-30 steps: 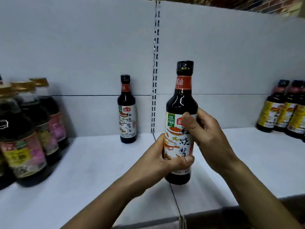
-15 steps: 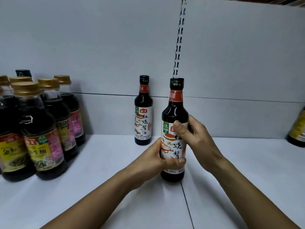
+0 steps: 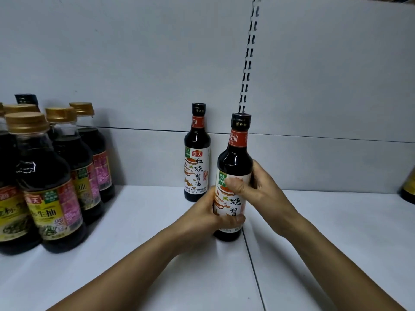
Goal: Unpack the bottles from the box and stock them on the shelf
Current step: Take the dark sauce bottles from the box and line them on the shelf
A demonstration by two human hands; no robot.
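Observation:
A dark soy sauce bottle [image 3: 233,162] with a black cap, red neck band and white label stands upright on the white shelf [image 3: 139,254], right by the seam between two shelf boards. My left hand [image 3: 202,218] wraps its lower label from the left. My right hand [image 3: 258,187] grips the upper label from the right, thumb across the front. A matching bottle [image 3: 197,153] stands just behind and to the left, against the back panel, untouched. The box is out of view.
Several larger gold-capped bottles [image 3: 49,182] crowd the shelf's left side. Part of a yellow-labelled bottle [image 3: 408,187] shows at the right edge. A slotted upright [image 3: 248,55] runs up the grey back panel.
The held bottle has moved back and left toward the matching bottle and now rests on the shelf. The view has swung left, so the bottles at the right have mostly left the frame.

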